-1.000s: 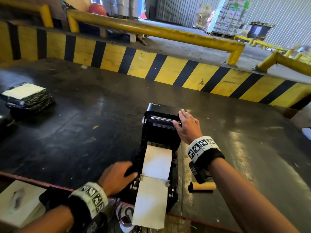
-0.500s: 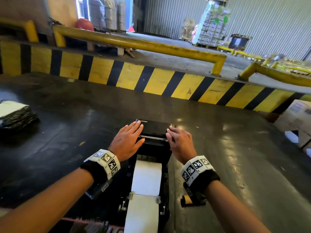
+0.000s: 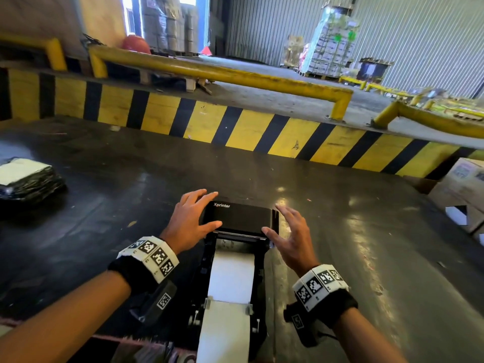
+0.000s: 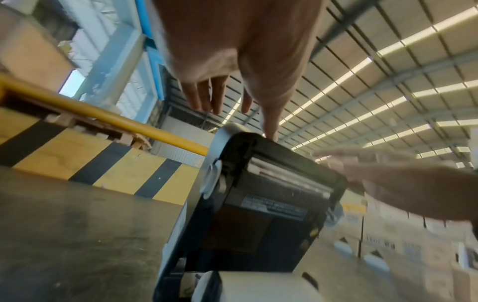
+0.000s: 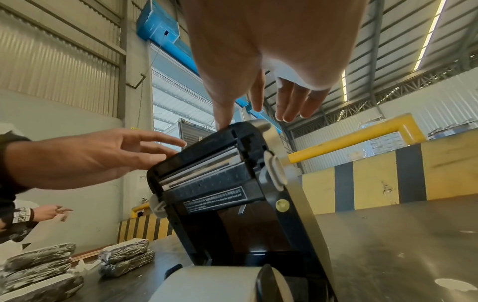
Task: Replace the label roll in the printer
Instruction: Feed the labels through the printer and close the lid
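Observation:
A black label printer (image 3: pixel 241 218) sits on the dark table (image 3: pixel 366 231) with its lid tilted up. The underside of the lid (image 4: pixel 271 183) and its print bar show in the wrist views. A white label roll (image 3: pixel 230 279) lies in the bay behind the lid, its strip running toward me; the roll (image 5: pixel 214 284) shows low in the right wrist view. My left hand (image 3: pixel 207 209) is spread at the lid's left edge, thumb touching it. My right hand (image 3: pixel 275 218) is spread at the right corner, thumb on the lid's edge. Neither hand holds anything.
A black wrapped parcel (image 3: pixel 26 179) with a white label lies far left, and several more parcels (image 5: pixel 38 263) show in the right wrist view. Cardboard boxes (image 3: pixel 463 184) stand at the right. A yellow-and-black striped barrier (image 3: pixel 235 127) bounds the table's far side. Another person's hand (image 5: pixel 49 212) reaches in at left.
My left hand left the printer's left side and went up to the lid. Both hands lay flat on the lid half a second ago; now the fingers are lifted and spread.

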